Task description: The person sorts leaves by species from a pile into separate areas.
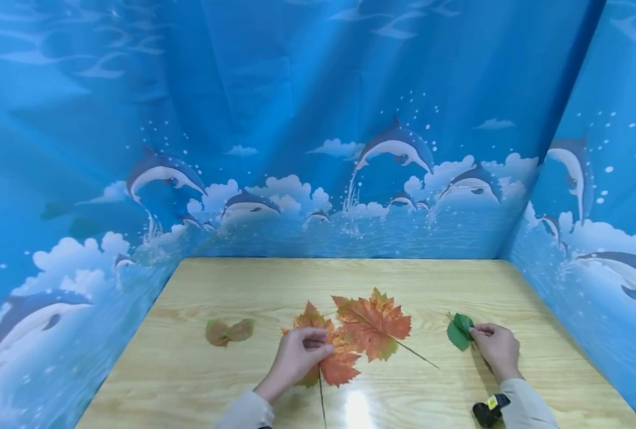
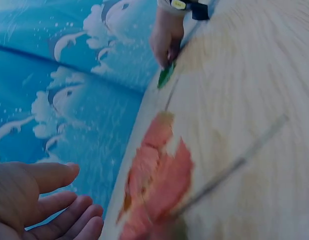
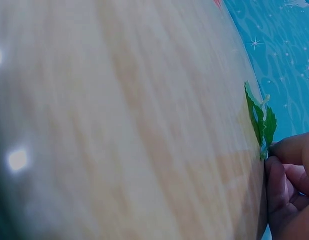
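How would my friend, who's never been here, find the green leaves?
Start at the wood-grain table and look right, past the orange maple leaves. There, the right hand pinches the small green leaves. They alone are green all over; the maple leaves are mostly orange, the far-left leaves brownish.

Pale yellow, wood-grained flat table (image 1: 157,369): surface and load

Glossy top; white glare (image 1: 357,408) at near middle. Left: brownish-green, two-lobed leaf piece (image 1: 219,335). Centre: two jagged orange-red artificial-looking maple leaves (image 1: 374,325), thin dark stems (image 1: 322,396) attached; adjoining edges meet or overlap, cannot tell which. Right: small glossy green serrated leaf cluster (image 1: 459,335), at table level; contact with top unclear.
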A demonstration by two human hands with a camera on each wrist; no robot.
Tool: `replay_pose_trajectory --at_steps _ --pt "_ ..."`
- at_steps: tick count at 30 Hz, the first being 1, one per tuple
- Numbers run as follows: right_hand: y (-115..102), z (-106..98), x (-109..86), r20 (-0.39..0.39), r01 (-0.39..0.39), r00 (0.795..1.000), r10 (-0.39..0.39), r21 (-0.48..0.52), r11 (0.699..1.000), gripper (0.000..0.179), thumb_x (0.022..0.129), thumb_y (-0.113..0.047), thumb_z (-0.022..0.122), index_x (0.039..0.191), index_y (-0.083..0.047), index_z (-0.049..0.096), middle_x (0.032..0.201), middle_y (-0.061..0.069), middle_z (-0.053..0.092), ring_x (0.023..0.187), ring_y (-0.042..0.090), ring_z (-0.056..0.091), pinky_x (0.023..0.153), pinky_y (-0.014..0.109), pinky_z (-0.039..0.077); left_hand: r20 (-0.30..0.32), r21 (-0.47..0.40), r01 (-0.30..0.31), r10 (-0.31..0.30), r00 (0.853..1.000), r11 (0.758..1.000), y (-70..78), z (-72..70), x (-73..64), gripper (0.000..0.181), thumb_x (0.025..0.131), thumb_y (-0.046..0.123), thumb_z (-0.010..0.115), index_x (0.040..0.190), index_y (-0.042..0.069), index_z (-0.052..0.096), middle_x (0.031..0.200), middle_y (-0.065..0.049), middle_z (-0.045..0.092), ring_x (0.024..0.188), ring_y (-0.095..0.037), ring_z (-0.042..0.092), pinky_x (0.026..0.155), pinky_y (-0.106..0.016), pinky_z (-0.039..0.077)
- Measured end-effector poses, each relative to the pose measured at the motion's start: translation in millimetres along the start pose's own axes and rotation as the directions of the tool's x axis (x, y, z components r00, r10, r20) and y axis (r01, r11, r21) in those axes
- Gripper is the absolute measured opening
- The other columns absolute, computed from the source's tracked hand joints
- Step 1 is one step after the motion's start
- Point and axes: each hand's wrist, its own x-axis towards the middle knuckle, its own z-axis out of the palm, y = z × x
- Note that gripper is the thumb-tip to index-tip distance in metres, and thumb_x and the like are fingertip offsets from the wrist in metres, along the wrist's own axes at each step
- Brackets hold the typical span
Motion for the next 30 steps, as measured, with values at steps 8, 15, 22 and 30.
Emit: replay_pose_trajectory --at_steps 8,15,22,30 --pt "-4.5 -5.7 -1.9 0.013 -0.005 1.0 0.005 0.009 1.0 0.03 0.092 -0.021 0.061 0.102 0.007 0.068 0.08 0.013 0.069 0.067 0.019 0.059 0.071 0.044 0.045 -0.079 0.051 0.07 -0.066 0.995 0.996 -25.8 -13.7 -25.4 0.036 0.078 0.008 0.077 0.108 -0.008 0.065 0.096 -0.016 0.069 0.086 -0.022 0.065 0.073 -0.019 0.054" --pt "-4.7 -1.8 -1.9 0.007 -0.02 1.0 0.02 0.017 1.0 0.03 0.091 -0.02 0.063 0.101 0.008 0.068 0.077 0.012 0.068 0.067 0.019 0.059 0.07 0.043 0.044 -0.114 0.114 0.033 -0.02 0.993 0.993 -27.3 -7.1 -38.5 0.024 0.076 0.007 0.079 0.095 -0.004 0.07 0.082 -0.005 0.068 0.071 -0.007 0.061 0.063 -0.017 0.053" --pt "-2.7 -1.4 -0.9 0.0 -0.014 1.0 0.014 0.011 1.0 0.03 0.091 -0.021 0.062 0.101 0.007 0.068 0.078 0.012 0.069 0.067 0.019 0.059 0.072 0.045 0.044 -0.046 0.179 0.03 -0.022 0.999 0.983 -30.9 4.5 -41.5 0.014 0.074 0.01 0.081 0.082 0.003 0.071 0.07 0.005 0.064 0.061 0.0 0.056 0.056 -0.018 0.05" --pt "-1.2 -0.1 -0.4 -0.003 -0.009 1.0 0.009 0.001 1.0 0.031 0.091 -0.021 0.062 0.101 0.007 0.069 0.077 0.012 0.069 0.067 0.021 0.06 0.072 0.046 0.045 -0.042 0.27 0.04 -0.03 0.999 0.962 -36.0 14.8 -39.3 0.016 0.07 0.014 0.084 0.075 0.008 0.07 0.066 0.01 0.06 0.058 0.002 0.052 0.053 -0.018 0.046"
